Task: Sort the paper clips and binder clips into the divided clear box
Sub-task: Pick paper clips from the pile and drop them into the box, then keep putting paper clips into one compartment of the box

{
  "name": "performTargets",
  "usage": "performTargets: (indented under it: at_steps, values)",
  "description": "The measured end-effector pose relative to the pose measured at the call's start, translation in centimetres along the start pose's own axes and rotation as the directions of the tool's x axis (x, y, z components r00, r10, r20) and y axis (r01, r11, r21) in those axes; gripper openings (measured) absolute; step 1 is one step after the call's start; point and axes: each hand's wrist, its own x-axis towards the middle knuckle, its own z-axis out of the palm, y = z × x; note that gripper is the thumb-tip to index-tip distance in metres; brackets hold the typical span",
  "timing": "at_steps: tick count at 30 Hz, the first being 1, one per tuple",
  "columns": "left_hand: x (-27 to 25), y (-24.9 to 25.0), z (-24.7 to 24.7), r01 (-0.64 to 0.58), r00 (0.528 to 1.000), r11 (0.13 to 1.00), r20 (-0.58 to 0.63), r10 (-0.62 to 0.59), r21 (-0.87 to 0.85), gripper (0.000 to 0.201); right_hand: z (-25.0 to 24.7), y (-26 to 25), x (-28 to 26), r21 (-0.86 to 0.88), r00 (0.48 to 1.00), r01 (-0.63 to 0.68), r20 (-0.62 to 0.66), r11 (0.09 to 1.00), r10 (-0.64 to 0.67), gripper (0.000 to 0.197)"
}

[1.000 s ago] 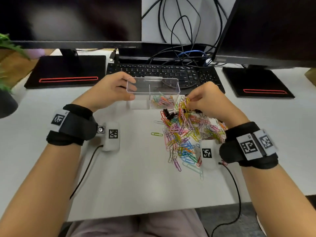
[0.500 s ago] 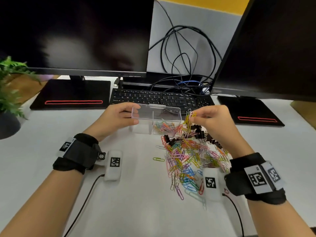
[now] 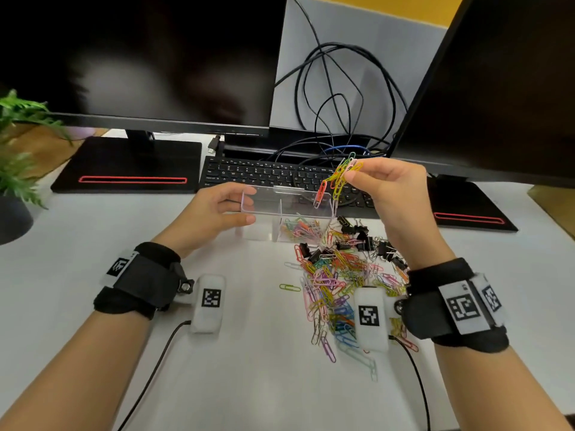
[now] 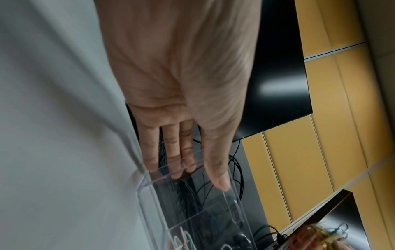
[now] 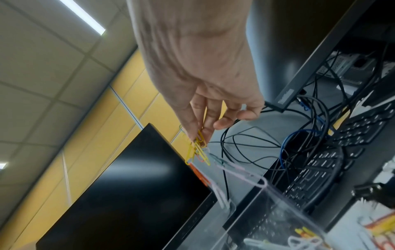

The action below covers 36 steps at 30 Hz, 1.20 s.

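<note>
The clear divided box (image 3: pixel 264 194) stands in front of the keyboard. Its left compartment looks empty; its right one holds coloured paper clips (image 3: pixel 300 228). My left hand (image 3: pixel 245 205) grips the box's left end, thumb on the near wall and fingers on the far wall (image 4: pixel 198 177). My right hand (image 3: pixel 350 174) pinches a tangled bunch of paper clips (image 3: pixel 337 181), which dangles over the box's right end (image 5: pixel 198 152). A loose pile of coloured paper clips (image 3: pixel 336 284) and black binder clips (image 3: pixel 364 241) lies on the table under my right wrist.
A black keyboard (image 3: pixel 280 172) sits just behind the box, with dangling cables (image 3: pixel 342 104) and two monitors above. Black monitor bases flank it. A potted plant (image 3: pixel 18 150) is at the far left. One green paper clip (image 3: pixel 289 287) lies apart from the pile.
My right hand has lifted a bunch of paper clips out of the pile and carried it up over the box's right end. My left hand has stayed on the box.
</note>
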Motion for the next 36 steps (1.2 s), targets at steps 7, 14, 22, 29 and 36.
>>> performTargets:
  at_steps: [7, 14, 22, 29, 36]
  values:
    - [0.0, 0.1, 0.0, 0.009, 1.000, 1.000, 0.008, -0.009, 0.003, 0.044, 2.1, 0.8, 1.4, -0.119, 0.998, -0.037, 0.051, 0.992, 0.043, 0.016]
    - [-0.2, 0.2, 0.1, 0.013, 1.000, 1.000, 0.013, -0.013, 0.017, 0.042, 2.4, 3.0, 1.2, -0.337, 0.977, -0.152, 0.094, 0.929, 0.194, 0.002]
    - [-0.6, 0.8, 0.3, 0.015, 1.000, 0.999, 0.006, -0.015, 0.046, 0.039, -2.5, 0.5, -0.5, -0.412, 0.981, -0.184, -0.025, 0.892, 0.191, 0.015]
    - [-0.7, 1.2, 0.5, 0.026, 1.000, 0.998, -0.001, -0.026, 0.063, 0.037, -8.4, 2.5, -1.5, -0.902, 0.837, -0.283, -0.066, 0.326, 0.543, 0.029]
    - [-0.8, 1.2, 0.5, 0.043, 0.999, 0.997, -0.008, -0.043, 0.067, 0.040, -10.3, 3.9, -2.2, -0.913, 0.701, -0.358, -0.124, 0.196, 0.702, 0.053]
